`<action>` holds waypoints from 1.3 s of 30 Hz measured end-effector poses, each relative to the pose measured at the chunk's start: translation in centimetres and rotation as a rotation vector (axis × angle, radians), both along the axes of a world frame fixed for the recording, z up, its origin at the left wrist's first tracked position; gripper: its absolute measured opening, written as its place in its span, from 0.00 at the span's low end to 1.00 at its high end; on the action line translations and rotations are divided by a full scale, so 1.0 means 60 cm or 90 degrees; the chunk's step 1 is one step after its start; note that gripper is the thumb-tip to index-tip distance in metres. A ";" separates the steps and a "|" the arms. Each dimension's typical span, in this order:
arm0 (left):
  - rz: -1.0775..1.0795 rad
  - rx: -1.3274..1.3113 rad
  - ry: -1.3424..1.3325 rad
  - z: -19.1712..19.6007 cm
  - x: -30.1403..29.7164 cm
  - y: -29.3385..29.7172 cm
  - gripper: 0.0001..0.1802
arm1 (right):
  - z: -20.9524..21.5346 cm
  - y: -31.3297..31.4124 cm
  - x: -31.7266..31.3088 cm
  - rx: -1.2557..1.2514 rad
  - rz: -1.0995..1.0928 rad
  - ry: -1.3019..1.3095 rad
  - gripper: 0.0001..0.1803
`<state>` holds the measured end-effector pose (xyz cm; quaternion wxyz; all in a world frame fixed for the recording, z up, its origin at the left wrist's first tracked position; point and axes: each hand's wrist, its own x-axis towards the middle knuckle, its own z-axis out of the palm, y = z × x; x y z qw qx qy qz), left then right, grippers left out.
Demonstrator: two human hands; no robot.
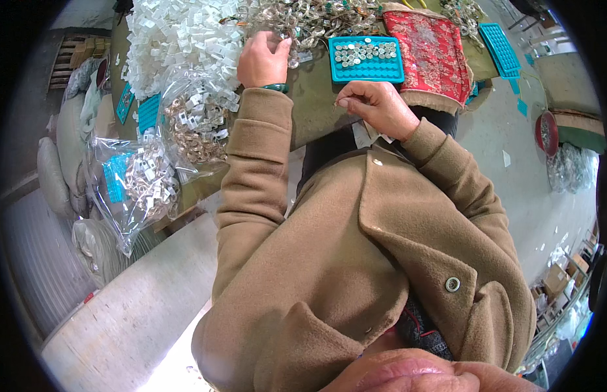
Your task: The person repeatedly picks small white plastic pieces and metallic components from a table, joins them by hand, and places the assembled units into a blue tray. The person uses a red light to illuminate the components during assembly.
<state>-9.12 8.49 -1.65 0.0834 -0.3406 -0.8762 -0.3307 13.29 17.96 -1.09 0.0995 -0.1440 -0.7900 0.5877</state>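
My left hand (pixel 263 60) is at the near edge of a heap of small shiny metal-and-clear pieces (pixel 277 16). Its fingers are curled with the thumb close to them, and whatever they may hold is hidden. A dark green bangle (pixel 275 87) circles that wrist. To the right, my right hand (pixel 382 108) pinches thumb against forefinger over the table's near edge; something tiny shows at the fingertips, too small to name. Just beyond it lies a teal tray (pixel 367 76) with rows of pockets, partly filled with small round silvery discs (pixel 363 52).
A big pile of white plastic tags (pixel 179 46) covers the left back. Clear bags of tags and rings (pixel 197 124) sit at the left edge. A red patterned cloth pad (pixel 426 55) lies right of the tray, with another teal tray (pixel 499 51) beyond. Sacks (pixel 54 176) stand left.
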 end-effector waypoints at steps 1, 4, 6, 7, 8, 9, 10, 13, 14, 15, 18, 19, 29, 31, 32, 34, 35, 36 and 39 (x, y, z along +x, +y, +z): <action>0.012 0.011 -0.015 -0.005 0.001 -0.001 0.19 | 0.000 0.001 0.001 0.011 -0.007 -0.013 0.07; 0.018 0.164 -0.146 -0.015 -0.004 -0.011 0.18 | -0.003 0.002 0.004 0.022 -0.010 -0.020 0.07; -0.012 0.330 -0.345 -0.016 -0.011 -0.016 0.18 | -0.004 0.001 0.003 0.018 -0.010 -0.020 0.07; -0.004 0.381 -0.426 -0.015 -0.011 -0.023 0.18 | -0.004 -0.001 0.002 0.020 -0.002 -0.010 0.07; 0.003 0.432 -0.507 -0.014 -0.008 -0.031 0.18 | -0.004 -0.003 0.000 0.019 0.007 -0.004 0.07; -0.009 0.443 -0.578 -0.010 -0.008 -0.043 0.18 | -0.002 -0.005 -0.002 0.018 0.015 0.002 0.07; -0.012 0.449 -0.575 -0.008 -0.004 -0.051 0.18 | 0.000 -0.008 -0.005 0.028 0.016 0.002 0.07; -0.022 0.431 -0.488 -0.002 0.015 -0.071 0.15 | 0.013 -0.015 -0.017 0.037 0.008 0.002 0.07; -0.026 0.401 -0.407 -0.002 0.024 -0.075 0.14 | 0.018 -0.017 -0.025 0.026 -0.001 0.004 0.07; -0.030 0.372 -0.326 -0.003 0.033 -0.078 0.13 | 0.023 -0.019 -0.034 0.016 -0.010 0.006 0.08; 0.002 0.321 -0.290 -0.005 0.054 -0.086 0.12 | 0.034 -0.027 -0.064 0.044 0.000 0.098 0.08; 0.015 0.299 -0.283 -0.006 0.058 -0.090 0.12 | 0.036 -0.028 -0.074 0.047 0.002 0.097 0.09; 0.026 0.399 -0.278 -0.012 0.058 -0.103 0.09 | 0.009 -0.058 -0.090 -0.033 0.009 0.065 0.09; 0.018 0.334 -0.060 -0.004 0.060 -0.104 0.09 | 0.006 -0.060 -0.090 -0.042 -0.012 0.065 0.09; 0.014 0.305 0.056 0.001 0.062 -0.104 0.08 | 0.006 -0.061 -0.090 -0.047 -0.022 0.071 0.09; -0.036 0.319 0.068 0.012 0.063 -0.100 0.08 | 0.008 -0.062 -0.088 -0.081 -0.067 0.100 0.08; -0.042 0.330 -0.008 0.017 0.067 -0.099 0.08 | 0.011 -0.062 -0.088 -0.100 -0.090 0.101 0.08; -0.048 0.340 -0.084 0.022 0.072 -0.098 0.09 | 0.014 -0.060 -0.088 -0.037 -0.130 0.173 0.08; -0.218 0.497 -0.596 0.036 0.090 -0.099 0.10 | 0.026 -0.046 -0.079 0.089 -0.227 0.279 0.09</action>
